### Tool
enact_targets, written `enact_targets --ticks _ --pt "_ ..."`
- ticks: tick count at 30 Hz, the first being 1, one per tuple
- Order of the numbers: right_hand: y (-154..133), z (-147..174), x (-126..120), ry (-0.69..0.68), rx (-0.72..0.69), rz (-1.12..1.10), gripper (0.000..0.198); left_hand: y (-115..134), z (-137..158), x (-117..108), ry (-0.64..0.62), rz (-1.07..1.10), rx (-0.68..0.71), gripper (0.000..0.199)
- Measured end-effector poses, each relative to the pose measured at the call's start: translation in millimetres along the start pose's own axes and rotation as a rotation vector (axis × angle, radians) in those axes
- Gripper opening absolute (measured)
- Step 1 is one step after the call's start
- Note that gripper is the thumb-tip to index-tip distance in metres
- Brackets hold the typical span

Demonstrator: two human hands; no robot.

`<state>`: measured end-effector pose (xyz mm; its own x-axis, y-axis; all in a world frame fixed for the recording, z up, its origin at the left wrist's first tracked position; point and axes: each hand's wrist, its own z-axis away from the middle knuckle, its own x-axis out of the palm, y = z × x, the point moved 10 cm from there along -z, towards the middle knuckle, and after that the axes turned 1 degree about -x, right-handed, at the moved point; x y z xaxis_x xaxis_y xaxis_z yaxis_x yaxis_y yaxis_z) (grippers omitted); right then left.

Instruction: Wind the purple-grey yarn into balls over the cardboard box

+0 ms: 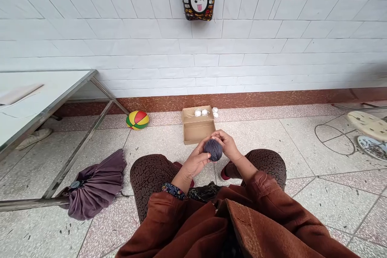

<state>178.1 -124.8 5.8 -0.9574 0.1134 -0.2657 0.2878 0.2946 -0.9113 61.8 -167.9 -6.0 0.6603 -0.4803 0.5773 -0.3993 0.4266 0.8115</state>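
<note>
A dark grey-purple ball of yarn (pixel 213 150) is between my two hands, above the floor and in front of my knees. My left hand (pixel 197 162) is closed around its left side, with the thumb lying on the front. On the upper right, the fingers of my right hand (pixel 226 144) are bent and pressed together at the ball's edge; whether they pinch a strand is too small to see. Just beyond my hands, an open cardboard box (pixel 198 132) stands on the floor. White balls of yarn (pixel 201 112) rest at its raised lid, and a loose white strand trails there.
A metal-framed table (pixel 48 109) stands on the left, with a folded purple umbrella (pixel 95 185) below it. By the wall lies a colourful ball (pixel 138 120). A black basket (pixel 198 0) hangs on the tiled wall. To the right are a round stool (pixel 367 125) and a plate (pixel 373 148).
</note>
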Motion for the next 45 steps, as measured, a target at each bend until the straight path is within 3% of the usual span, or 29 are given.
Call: enact_targets --ticks 4,9,14,17,20,25,29,33,40,45 --pt "14 19 3 0.025 0.047 0.051 0.023 5 0 -12 0.102 0.069 0.031 0.067" --pt "14 37 19 -0.156 -0.007 0.222 0.023 10 -2 -30 0.204 0.08 0.096 0.05" --pt "-19 59 46 -0.45 -0.15 0.242 0.026 20 2 -62 0.435 -0.144 0.218 0.054" --pt "-46 54 40 -0.444 -0.166 0.169 0.027 24 8 -76 0.532 -0.33 0.237 0.055" --pt "-65 34 26 -0.389 -0.151 0.124 0.025 22 9 -75 0.515 -0.472 0.212 0.057" --pt "-75 -2 14 -0.3 -0.21 0.169 0.023 14 5 -55 0.327 -0.501 0.184 0.06" --pt "-52 -11 11 -0.201 -0.19 0.222 0.023 5 5 -40 0.188 -0.445 0.113 0.065" --pt "-11 -2 11 -0.131 -0.064 0.21 0.024 3 9 -27 0.099 -0.295 0.079 0.071" --pt "37 35 26 -0.208 0.054 0.222 0.024 2 8 -25 0.161 -0.046 0.007 0.06" --pt "22 53 43 -0.353 -0.011 0.271 0.025 3 7 -51 0.351 -0.08 0.055 0.052"
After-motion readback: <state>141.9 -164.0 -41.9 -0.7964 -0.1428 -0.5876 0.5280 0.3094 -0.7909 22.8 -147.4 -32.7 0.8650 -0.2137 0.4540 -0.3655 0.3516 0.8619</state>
